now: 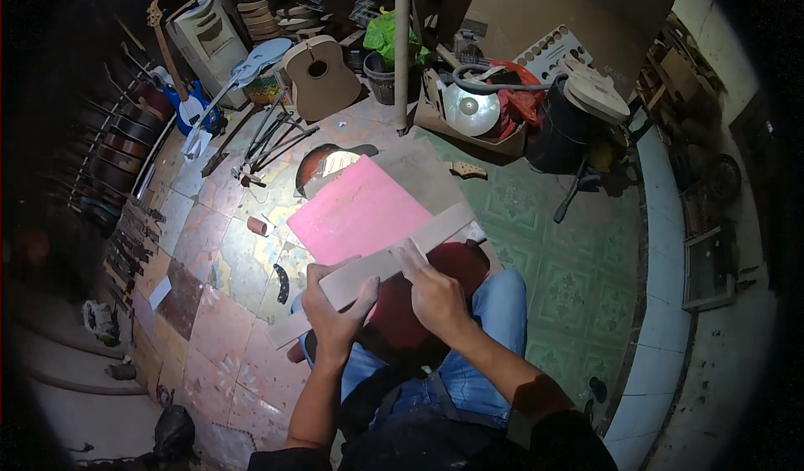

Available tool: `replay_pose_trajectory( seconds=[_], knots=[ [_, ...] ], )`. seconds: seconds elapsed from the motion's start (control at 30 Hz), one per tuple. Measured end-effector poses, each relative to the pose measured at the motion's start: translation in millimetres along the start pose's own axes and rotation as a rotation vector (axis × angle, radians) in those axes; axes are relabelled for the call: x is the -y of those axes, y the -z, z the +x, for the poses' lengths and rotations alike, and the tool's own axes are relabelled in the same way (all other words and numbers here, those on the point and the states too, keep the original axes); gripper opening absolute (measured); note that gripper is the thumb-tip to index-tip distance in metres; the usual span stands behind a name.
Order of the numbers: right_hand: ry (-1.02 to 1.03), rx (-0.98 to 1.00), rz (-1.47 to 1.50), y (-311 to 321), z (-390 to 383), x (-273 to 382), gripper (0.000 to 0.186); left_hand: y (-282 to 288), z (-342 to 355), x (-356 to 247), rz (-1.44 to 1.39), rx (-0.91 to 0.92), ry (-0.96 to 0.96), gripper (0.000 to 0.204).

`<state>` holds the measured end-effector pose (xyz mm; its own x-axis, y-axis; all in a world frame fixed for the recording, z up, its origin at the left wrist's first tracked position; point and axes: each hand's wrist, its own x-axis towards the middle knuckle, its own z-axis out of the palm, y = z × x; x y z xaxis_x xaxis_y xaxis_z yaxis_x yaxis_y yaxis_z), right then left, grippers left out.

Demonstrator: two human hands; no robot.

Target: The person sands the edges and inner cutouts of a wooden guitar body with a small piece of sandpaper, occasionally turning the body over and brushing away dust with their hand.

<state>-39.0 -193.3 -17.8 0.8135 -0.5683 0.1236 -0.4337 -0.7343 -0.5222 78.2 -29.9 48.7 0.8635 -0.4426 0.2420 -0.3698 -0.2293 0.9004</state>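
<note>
A guitar workshop: left of the pole (402, 61) are a bare guitar body (323, 96), a blue guitar (192, 109) and racked guitars (115, 158); right of it, a pale body (594, 88) tops a drum (554, 132).

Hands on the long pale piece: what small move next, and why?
I'd probably slide the right hand toward the right end of the long pale piece. The left hand grips it further left, while the right lies closer to its middle, leaving the right end with no hand on it; a wider hold may be steadier.
</note>
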Motion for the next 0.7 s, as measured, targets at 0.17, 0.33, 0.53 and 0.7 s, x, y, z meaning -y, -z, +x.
replay_pose_trajectory(
  seconds=[0.17, 0.33, 0.53, 0.7],
  knots=[
    [-0.005, -0.359, 0.099, 9, 31, -22, 0.049, 0, 0, -6, 0.035, 0.005, -0.021, 0.045],
    [0.057, -0.233, 0.079, -13, 14, -38, 0.045, 1, 2, -2, -0.053, 0.027, 0.025, 0.045],
    [0.148, -0.256, 0.103, -15, 8, -30, 0.046, 2, 3, 9, -0.060, -0.004, -0.002, 0.045],
    [0.032, -0.334, 0.055, -8, 37, -41, 0.047, 5, 4, 4, -0.050, 0.014, -0.002, 0.043]
  ],
)
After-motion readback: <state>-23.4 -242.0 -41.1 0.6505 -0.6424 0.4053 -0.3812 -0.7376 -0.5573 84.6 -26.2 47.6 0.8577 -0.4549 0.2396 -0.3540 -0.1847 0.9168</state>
